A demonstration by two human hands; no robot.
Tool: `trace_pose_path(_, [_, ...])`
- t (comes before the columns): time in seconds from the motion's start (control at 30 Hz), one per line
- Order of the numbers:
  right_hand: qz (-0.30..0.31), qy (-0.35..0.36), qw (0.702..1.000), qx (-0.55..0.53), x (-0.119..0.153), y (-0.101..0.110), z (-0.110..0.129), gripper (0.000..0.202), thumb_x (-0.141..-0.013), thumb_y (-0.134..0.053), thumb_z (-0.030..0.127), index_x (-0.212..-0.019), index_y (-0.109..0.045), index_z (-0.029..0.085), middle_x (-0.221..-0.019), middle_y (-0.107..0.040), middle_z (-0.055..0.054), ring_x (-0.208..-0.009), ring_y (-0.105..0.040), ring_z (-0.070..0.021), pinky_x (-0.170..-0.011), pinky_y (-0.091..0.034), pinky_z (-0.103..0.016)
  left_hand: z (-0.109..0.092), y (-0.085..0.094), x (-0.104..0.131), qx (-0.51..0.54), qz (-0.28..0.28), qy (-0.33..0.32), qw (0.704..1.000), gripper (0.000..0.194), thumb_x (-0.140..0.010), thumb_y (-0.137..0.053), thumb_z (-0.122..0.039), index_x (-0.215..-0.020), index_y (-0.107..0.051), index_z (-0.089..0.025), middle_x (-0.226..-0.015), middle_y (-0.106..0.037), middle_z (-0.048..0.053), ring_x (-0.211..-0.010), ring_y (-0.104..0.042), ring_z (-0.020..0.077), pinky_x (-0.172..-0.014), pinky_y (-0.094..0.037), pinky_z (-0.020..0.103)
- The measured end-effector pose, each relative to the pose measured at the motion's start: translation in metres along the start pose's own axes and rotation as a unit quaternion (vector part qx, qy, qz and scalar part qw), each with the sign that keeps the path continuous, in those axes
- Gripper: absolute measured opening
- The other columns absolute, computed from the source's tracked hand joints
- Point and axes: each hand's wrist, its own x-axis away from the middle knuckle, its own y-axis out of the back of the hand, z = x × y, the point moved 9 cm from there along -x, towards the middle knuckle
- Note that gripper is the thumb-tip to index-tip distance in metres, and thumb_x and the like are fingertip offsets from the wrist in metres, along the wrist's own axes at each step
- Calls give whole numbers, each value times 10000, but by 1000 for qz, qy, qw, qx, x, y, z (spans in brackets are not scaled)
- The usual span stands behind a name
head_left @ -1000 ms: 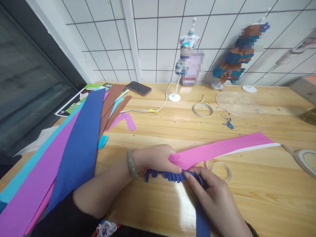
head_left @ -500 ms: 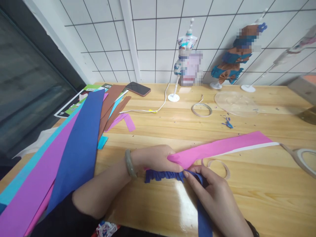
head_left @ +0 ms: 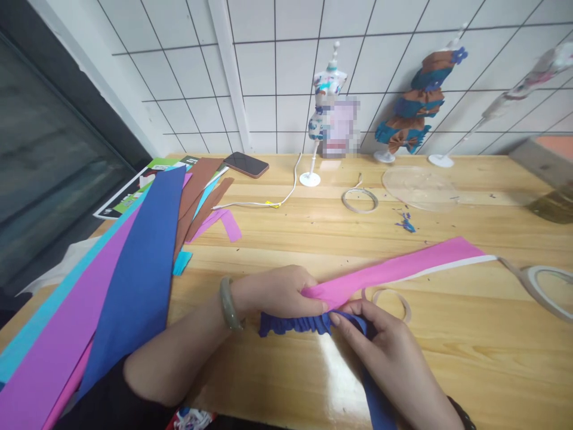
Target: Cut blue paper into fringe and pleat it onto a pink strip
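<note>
My left hand (head_left: 286,292) is closed on the near end of a pink crepe paper strip (head_left: 403,266), its thumb pressing near the strip's lower edge. A white band of double-sided tape (head_left: 441,268) runs along that edge out to a roll (head_left: 530,280) at the right. Below my left hand hangs a ruffled part of a blue crepe paper strip (head_left: 295,324), gathered in small pleats along the pink edge. Thumb and fingers of my right hand (head_left: 380,340) pinch the blue strip right beside my left thumb. Its loose length (head_left: 379,400) drops under my right hand toward the table's front edge.
Crepe paper sheets (head_left: 138,257) in several colours lie at the left. Behind are a phone (head_left: 246,165), a white cable (head_left: 290,190), a small dress form (head_left: 329,113), a dressed form (head_left: 409,113) and a tape roll (head_left: 360,200). Another tape ring (head_left: 405,307) lies beyond my right hand.
The view has shifted slightly. Both hands keep their grips at the same spot, and the loose blue length hangs a little further right. The pleats sit slightly differently.
</note>
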Motion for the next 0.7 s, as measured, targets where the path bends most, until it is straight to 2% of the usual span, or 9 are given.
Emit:
trace_pose_path(0.27, [-13,15,1000,1,-1,2,3,225,-815,-521,397,-726,-592,203,-626,-591,11,-594,-543,-130,-560,-450,-221,4,-3,-3,34,1,-25,999,268,-756,-462,-315,-543,-428,-155,-478,-386,-49,-420,-381,53,-385,-293,165])
trace_pose_path(0.5, [-19,38,999,13,0,0,1,201,-816,-519,366,-729,-606,206,-662,-626,2,-637,-567,-143,-599,-457,-240,4,-4,-3,25,2,-6,1000,369,-723,-528,-501,-613,-515,-149,-526,-471,-30,-451,-430,64,-422,-344,175])
trace_pose_path(0.7, [2,26,1000,-8,3,0,2,221,-824,-509,381,-772,-625,200,-712,-644,-9,-676,-588,-148,-630,-471,-240,2,-3,-5,-16,-12,-56,998,311,-723,-543,-388,-549,-446,-150,-494,-400,-48,-459,-375,54,-415,-294,167])
